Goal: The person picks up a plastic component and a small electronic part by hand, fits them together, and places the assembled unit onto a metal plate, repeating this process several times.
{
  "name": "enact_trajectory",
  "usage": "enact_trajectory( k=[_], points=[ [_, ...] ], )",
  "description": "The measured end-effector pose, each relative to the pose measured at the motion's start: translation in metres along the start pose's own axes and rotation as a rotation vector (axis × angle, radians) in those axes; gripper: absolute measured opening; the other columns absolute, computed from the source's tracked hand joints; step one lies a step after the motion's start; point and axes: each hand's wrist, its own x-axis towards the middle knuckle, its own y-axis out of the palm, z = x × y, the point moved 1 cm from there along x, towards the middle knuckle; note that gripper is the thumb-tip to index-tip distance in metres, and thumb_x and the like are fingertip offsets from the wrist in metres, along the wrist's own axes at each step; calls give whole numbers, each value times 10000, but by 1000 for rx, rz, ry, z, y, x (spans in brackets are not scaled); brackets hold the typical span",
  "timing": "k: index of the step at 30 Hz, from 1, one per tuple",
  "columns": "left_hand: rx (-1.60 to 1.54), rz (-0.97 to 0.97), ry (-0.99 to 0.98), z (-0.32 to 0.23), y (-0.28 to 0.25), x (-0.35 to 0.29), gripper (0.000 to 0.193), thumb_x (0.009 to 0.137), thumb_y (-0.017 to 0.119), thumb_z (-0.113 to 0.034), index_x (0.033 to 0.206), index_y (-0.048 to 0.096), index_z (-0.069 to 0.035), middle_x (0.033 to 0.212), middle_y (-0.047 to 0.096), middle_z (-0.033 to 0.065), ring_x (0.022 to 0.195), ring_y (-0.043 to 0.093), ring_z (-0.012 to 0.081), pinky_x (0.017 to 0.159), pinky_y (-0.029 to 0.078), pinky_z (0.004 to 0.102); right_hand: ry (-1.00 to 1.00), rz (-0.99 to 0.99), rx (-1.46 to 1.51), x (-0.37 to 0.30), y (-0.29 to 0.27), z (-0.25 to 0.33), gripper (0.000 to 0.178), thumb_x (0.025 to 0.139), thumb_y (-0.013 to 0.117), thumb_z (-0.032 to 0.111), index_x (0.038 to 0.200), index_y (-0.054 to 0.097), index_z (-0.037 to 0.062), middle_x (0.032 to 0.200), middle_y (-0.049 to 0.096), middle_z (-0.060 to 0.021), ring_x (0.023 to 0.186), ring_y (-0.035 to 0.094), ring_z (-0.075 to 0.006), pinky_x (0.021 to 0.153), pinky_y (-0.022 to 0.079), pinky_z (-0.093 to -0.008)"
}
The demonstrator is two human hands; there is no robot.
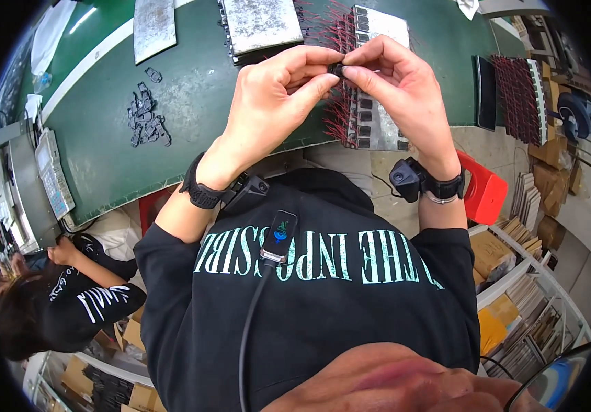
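Observation:
My left hand (271, 93) and my right hand (408, 86) meet above the near edge of the green table (199, 103). Fingertips and thumbs of both pinch a small black plastic part (337, 69), mostly covered by the fingers. Beneath and beyond my right hand lies a pale metal plate (381, 134) lined with small black pieces, with thin red wires sticking out along its left side. Off to the left is a loose pile of small black plastic parts (145, 122), with a single one (153, 75) lying apart.
Two more metal plates (154, 31) (262, 26) lie at the back. A rack of red-wired pieces (517, 99) stands on the right beside a dark panel (485, 93). A red stool (485, 191) is below my right arm. At left, a co-worker (75, 295) sits near a machine.

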Motion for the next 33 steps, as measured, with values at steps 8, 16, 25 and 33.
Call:
enact_trajectory(
  k=[8,16,25,33],
  points=[
    [-14,36,-32,-1,-2,-2,263,907,688,-44,1165,670,5,983,739,86,897,699,107,810,580,248,20,80,41,4,-7,-2,140,921,675,72,1038,654,-2,947,668,-17,890,624,-75,806,518,-226],
    [-155,54,-99,-7,-4,-3,271,928,667,-41,1193,650,15,1004,723,73,876,685,101,801,575,237,83,74,169,5,-10,-4,158,920,689,71,1055,666,-8,994,669,-35,883,646,-101,822,529,-230],
    [-182,46,-80,-1,-7,-2,274,928,665,-37,1198,652,8,998,725,71,878,685,99,798,576,237,113,41,179,7,-2,-6,164,929,683,83,1063,652,-6,994,660,-32,874,649,-109,813,535,-240],
    [-124,4,-70,-2,-14,-4,194,928,646,-21,1116,672,20,974,731,62,863,684,88,776,567,228,-194,-73,-325,7,29,9,157,918,637,-6,1071,600,-3,997,622,-45,916,610,-114,843,512,-245]
  ],
)
